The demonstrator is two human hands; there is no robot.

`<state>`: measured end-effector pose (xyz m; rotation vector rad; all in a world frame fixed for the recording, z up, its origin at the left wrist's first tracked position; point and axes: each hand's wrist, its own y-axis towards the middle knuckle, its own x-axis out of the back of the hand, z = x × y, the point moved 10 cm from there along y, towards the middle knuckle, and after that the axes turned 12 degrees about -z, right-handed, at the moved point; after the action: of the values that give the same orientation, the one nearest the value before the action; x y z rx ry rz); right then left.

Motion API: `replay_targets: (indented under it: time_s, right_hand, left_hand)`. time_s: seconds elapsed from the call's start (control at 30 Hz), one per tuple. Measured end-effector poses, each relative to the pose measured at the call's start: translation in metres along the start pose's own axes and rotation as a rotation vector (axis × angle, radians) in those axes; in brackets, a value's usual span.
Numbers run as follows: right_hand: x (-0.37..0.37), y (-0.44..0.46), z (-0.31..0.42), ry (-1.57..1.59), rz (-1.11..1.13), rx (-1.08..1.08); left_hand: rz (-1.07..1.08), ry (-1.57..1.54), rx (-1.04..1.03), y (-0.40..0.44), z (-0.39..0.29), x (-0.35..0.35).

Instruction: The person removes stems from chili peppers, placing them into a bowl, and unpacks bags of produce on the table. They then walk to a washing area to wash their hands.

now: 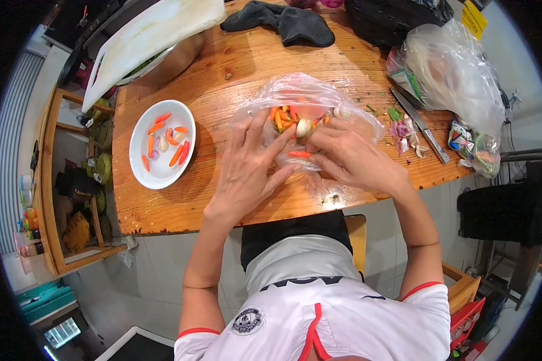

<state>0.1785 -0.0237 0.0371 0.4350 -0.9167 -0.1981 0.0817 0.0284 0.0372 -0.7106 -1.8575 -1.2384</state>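
A clear plastic bag (295, 85) lies on the wooden table in front of me, its mouth facing me. Inside it are orange and red chilies (281, 118) and a garlic bulb (303, 128). My left hand (247, 162) rests over the bag's left side with fingers spread. My right hand (355, 156) is at the bag's opening, fingers bent and pressed together beside the garlic; what they pinch is hidden. One red chili (299, 154) lies at the bag's near edge, between both hands. To the left, a white bowl (140, 171) holds several chilies and small peeled cloves.
A knife (424, 129) lies at the right beside onion and garlic skins (403, 131). Filled plastic bags (457, 72) stand behind it. A dark cloth (283, 23) is at the back. A white cutting board (156, 33) covers part of a metal bowl (183, 57) at the back left.
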Motion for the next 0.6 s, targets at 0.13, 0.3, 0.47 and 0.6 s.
replay_targets:
  time_s: [0.13,0.3,0.47,0.6]
  right_hand:
    - [0.013,0.006,-0.009,-0.058,-0.089,-0.091]
    - [0.033,0.005,-0.004,-0.093,-0.174,-0.091]
    - [0.031,-0.004,0.038,0.006,-0.152,0.001]
    - [0.020,-0.010,0.053,0.034,-0.088,-0.019]
  left_hand:
    - [-0.005,-0.073,0.077,-0.001,0.004,0.000]
    - [-0.099,-0.094,0.052,-0.006,0.001,0.017]
    - [-0.232,-0.426,0.136,-0.020,-0.016,0.027]
    - [-0.185,-0.707,0.318,-0.035,-0.009,0.019]
